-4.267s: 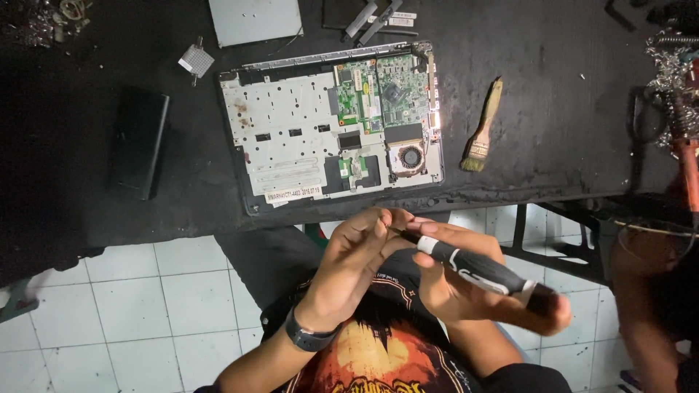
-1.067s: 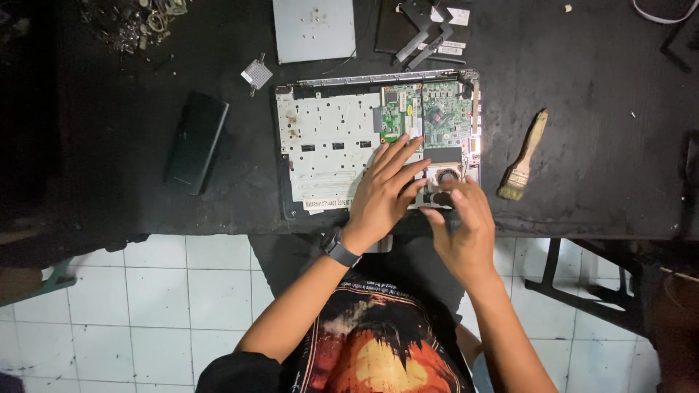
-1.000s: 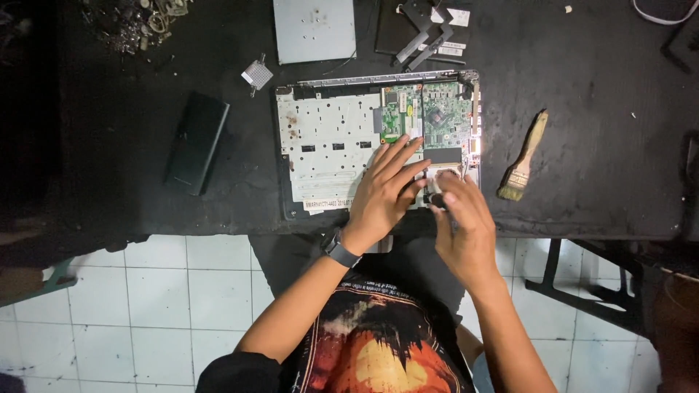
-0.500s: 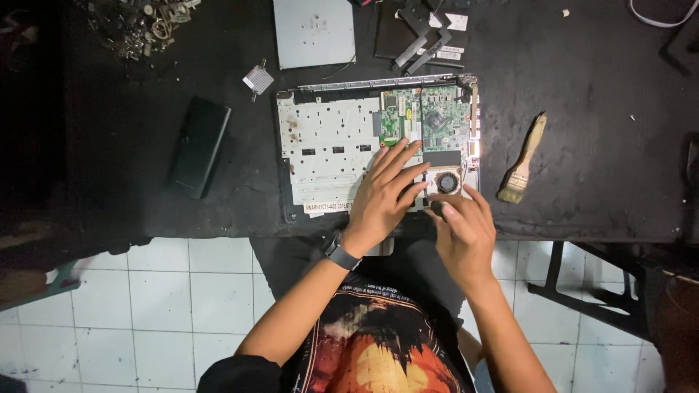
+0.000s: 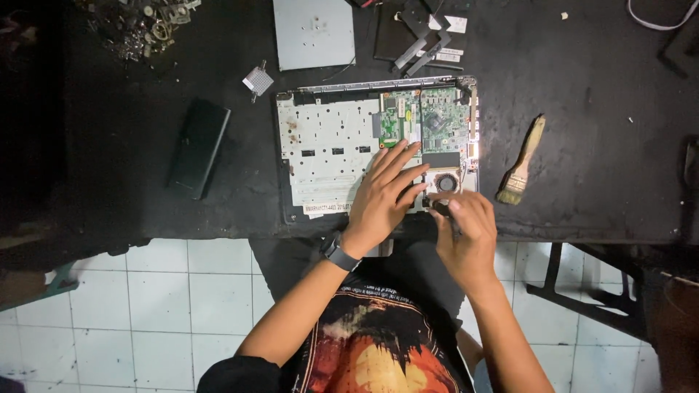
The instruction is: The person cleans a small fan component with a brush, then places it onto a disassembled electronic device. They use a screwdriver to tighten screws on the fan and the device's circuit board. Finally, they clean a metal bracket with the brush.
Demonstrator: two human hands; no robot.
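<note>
So the opened laptop base (image 5: 378,145) sits just above the middle of the frame, flat on the black surface (image 5: 582,87), with its near edge close to the edge of that surface. The silver metal plate (image 5: 328,149) covers its left part, the green circuit board (image 5: 429,120) is exposed at upper right, and the small round fan (image 5: 446,183) sits in the lower right corner.

The left hand (image 5: 386,193) lies flat with fingers spread, pressing on the lower middle of the base, holding nothing. The right hand (image 5: 466,229) is curled, fingers pinched round a slim dark tool (image 5: 442,209) pointing down just below the fan. I can't make out the tip.

Handling-wise, I'd say that shell is light and a bit flexy with the covers off, so a flat palm on the metal plate looks like the sensible place to steady it. If it needs lifting, I'd go by the outer plastic edges with both hands. I'd keep off the board and the fan, which look fragile, and any screws there are likely tiny and easy to lose.

Around it: a paintbrush (image 5: 520,164) to the right, a black slab-shaped part (image 5: 198,148) to the left, a grey rectangular panel (image 5: 314,33) at top, and a heap of small metal bits (image 5: 138,25) upper left.
</note>
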